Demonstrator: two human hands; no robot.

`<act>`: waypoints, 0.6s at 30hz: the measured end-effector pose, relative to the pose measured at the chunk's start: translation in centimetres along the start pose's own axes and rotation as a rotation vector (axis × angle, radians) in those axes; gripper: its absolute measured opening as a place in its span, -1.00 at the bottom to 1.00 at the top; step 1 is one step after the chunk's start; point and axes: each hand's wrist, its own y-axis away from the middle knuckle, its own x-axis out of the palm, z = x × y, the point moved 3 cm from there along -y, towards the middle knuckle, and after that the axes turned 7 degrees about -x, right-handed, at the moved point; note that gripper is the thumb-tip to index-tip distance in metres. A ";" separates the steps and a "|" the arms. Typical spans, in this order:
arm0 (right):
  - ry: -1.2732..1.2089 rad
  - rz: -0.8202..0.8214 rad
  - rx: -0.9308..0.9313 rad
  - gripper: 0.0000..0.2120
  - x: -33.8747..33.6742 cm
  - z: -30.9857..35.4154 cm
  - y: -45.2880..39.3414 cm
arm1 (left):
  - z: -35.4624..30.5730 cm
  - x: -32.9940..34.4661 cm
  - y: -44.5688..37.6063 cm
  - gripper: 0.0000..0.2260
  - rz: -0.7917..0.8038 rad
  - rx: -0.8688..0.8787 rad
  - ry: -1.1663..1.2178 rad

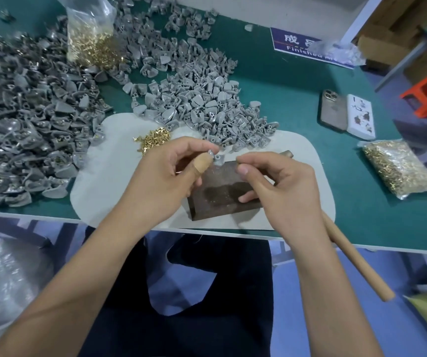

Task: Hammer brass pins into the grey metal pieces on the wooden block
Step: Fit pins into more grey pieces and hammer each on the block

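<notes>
My left hand (173, 173) pinches a small grey metal piece (215, 157) just above the far edge of the dark wooden block (220, 194). My right hand (276, 181) pinches a tiny brass pin (238, 161) a short way to the right of that piece. The hammer lies under my right hand; its wooden handle (356, 261) sticks out over the table's front edge and its head (285, 153) shows beyond my fingers. Loose brass pins (153, 141) lie on the white mat (109, 176) to the left.
Large heaps of grey metal pieces (39, 124) cover the left and middle of the green table (297, 104). A bag of brass pins (91, 39) stands at the back, another bag (398, 168) lies right. A phone (333, 109) and a white box (360, 117) lie right.
</notes>
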 end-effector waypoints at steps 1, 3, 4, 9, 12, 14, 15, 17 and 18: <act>0.044 0.013 -0.019 -0.79 0.1 0.2 0.1 | 0.1 -0.1 0.3 -0.87 -0.020 0.027 -0.061; 0.186 0.058 -0.080 -0.85 0.4 0.9 0.1 | 0.4 -0.1 0.9 -0.88 -0.039 0.040 -0.148; 0.251 0.088 -0.117 -0.88 0.6 1.2 0.1 | 0.4 -0.1 1.2 -0.88 -0.052 0.054 -0.210; 0.546 0.296 -0.267 -0.96 1.7 2.5 -0.2 | 0.3 -0.1 2.0 -0.91 -0.097 0.167 -0.510; 0.697 0.395 -0.252 -0.97 2.5 2.9 -0.4 | 0.6 -0.1 2.0 -0.88 -0.108 0.157 -0.533; 0.766 0.439 -0.265 -0.96 2.9 3.3 -0.5 | 0.7 -0.2 2.1 -0.87 -0.117 0.156 -0.540; 0.791 0.456 -0.274 -0.95 3.1 3.5 -0.6 | 0.7 -0.2 2.1 -0.87 -0.122 0.159 -0.540; 0.841 0.479 -0.267 -0.93 3.3 3.8 -0.6 | 0.8 -0.2 2.3 -0.87 -0.137 0.163 -0.539; 0.859 0.491 -0.256 -0.92 3.3 3.9 -0.7 | 0.8 -0.3 2.4 -0.88 -0.147 0.163 -0.540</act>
